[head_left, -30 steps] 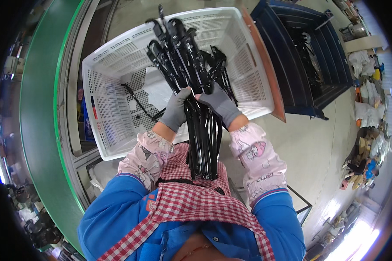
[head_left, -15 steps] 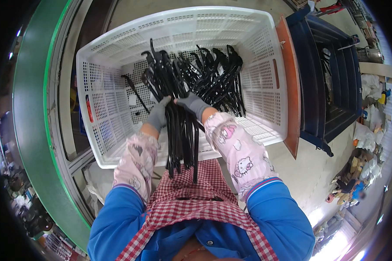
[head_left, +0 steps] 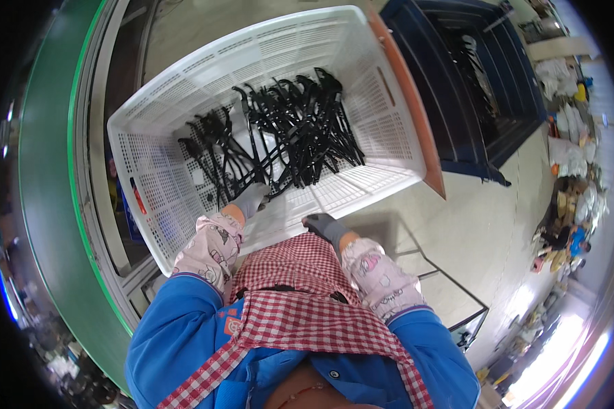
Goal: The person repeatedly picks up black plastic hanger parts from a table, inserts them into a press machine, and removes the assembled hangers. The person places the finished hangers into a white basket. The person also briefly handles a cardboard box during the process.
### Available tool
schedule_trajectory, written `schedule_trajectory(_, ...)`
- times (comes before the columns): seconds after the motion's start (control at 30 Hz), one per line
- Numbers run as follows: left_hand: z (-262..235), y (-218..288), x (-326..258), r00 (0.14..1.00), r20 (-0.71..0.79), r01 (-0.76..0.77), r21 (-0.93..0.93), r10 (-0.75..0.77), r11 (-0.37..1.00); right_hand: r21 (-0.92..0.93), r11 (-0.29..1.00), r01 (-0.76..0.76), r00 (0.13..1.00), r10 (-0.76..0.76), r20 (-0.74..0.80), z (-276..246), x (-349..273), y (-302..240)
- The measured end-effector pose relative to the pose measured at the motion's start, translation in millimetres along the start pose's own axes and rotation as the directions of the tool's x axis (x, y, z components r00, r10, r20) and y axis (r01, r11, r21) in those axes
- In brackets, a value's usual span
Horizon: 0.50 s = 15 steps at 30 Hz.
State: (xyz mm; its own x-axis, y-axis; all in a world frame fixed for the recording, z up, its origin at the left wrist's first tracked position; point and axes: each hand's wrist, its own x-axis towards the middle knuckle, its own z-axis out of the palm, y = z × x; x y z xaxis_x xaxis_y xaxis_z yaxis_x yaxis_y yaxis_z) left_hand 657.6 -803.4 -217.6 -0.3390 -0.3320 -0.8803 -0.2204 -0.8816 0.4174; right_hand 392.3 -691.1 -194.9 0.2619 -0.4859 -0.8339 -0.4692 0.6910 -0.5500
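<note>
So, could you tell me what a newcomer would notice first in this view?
The big white perforated crate fills the middle, with a tangle of black hangers lying inside. The gloved left hand reaches into the crate by the hangers, while the right hand is near its front rim, above a red checked apron.

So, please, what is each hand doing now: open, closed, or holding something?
Left hand: inside the white basket, touching the black hangers; grip cannot be told.
Right hand: holds nothing.

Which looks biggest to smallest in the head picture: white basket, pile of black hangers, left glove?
1. White basket
2. Pile of black hangers
3. Left glove, though it sits nearer the camera
</note>
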Motion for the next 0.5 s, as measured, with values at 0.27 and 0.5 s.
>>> schedule_trajectory(0.27,100,45,-19,0.978,0.204,0.028,0.049,-0.038,0.998,0.704,0.685,0.189,0.904,0.159,-0.398,32,-158,71)
schedule_trajectory(0.5,287,71,29,0.75,0.64,-0.449,0.311,0.164,0.838,0.63,0.542,0.556,0.614,0.243,-0.751,101,-305,140)
